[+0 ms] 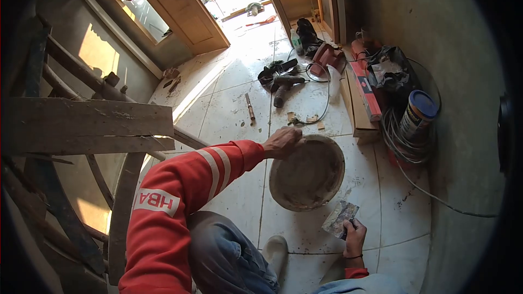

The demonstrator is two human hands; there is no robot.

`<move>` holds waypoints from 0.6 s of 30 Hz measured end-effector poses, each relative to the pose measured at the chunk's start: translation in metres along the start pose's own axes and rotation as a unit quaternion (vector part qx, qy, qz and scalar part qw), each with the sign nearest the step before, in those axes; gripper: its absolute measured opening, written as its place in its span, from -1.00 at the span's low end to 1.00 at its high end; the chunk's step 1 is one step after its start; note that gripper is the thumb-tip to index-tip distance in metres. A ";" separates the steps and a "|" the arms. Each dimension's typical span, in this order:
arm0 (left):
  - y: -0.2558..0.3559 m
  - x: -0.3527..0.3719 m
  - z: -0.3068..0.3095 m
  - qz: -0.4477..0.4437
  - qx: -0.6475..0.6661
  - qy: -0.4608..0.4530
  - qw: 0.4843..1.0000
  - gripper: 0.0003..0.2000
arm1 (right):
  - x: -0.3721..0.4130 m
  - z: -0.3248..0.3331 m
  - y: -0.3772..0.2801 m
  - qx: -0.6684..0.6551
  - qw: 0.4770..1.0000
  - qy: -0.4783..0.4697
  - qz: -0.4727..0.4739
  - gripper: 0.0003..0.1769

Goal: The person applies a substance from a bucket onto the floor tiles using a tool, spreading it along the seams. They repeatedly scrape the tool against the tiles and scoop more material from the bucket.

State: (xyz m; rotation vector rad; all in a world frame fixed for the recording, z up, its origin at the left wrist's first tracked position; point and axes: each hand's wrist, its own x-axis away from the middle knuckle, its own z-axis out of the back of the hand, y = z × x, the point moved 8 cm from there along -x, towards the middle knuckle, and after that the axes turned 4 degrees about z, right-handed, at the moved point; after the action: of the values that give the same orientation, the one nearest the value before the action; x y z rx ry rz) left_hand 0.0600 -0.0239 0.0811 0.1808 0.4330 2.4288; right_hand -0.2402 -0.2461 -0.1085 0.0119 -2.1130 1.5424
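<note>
My left hand (283,142) is closed on the upper left rim of a round, grey-brown basin (333,188) on the tiled floor. Grey, cement-like residue coats the inside of the basin. Just below its lower right edge, my right hand (354,238) pinches a thin, flat rectangular piece (339,216) with a mottled, smeared surface. That piece lies apart from a full view, since my fingers cover its lower right corner.
Beyond the basin lie a cordless drill (283,86), a chisel-like tool (250,107) and cardboard scraps. On the right stand a long box (357,95), a blue-lidded tub (420,110) and coiled cable (406,144). Wooden planks (87,120) jut in from the left; a door (180,5) stands open ahead.
</note>
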 end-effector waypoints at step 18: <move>0.057 -0.045 -0.054 0.024 0.122 -0.007 0.992 -0.60 | -0.054 -0.054 -0.164 0.354 0.906 -0.099 0.211 -0.67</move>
State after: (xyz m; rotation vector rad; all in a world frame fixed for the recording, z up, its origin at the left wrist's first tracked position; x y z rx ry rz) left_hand 0.0490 -0.1081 0.0492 0.3169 0.7268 2.4148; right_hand -0.1215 -0.2713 0.0267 -0.0381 -1.6315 2.5981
